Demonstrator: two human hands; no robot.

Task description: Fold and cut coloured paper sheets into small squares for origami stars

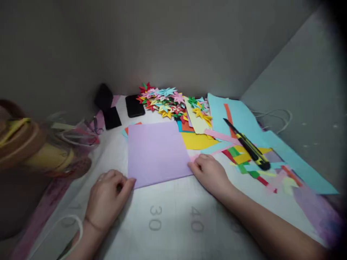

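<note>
Lilac square of smooth, flat paper lay on the desk's white covering, its near edge between the two hands and most of its surface beyond them. Near the desk's left edge stood a blurred, tan, rounded object, perhaps a container, with yellow material at its top; what else it held could not be told. Toward the desk's far edge, many-pointed folded paper stars in red, pink, yellow, green and pale blue made a crisp, spiky heap. Stiff light-blue sheets spread along the right side, near thin, straight-cut strips and scraps of coloured paper. Over these lay a slim black-and-yellow utility knife, pointing toward the far edge. By the far left corner were a black, glossy, round-cornered phone-like slab and a flat black square. The left hand, its fingers curled, had its thumb at the paper's near left corner; the right hand, loosely bent, touched the near right corner with its thumb. Whether the fingers gripped the paper from beneath could not be told.
</note>
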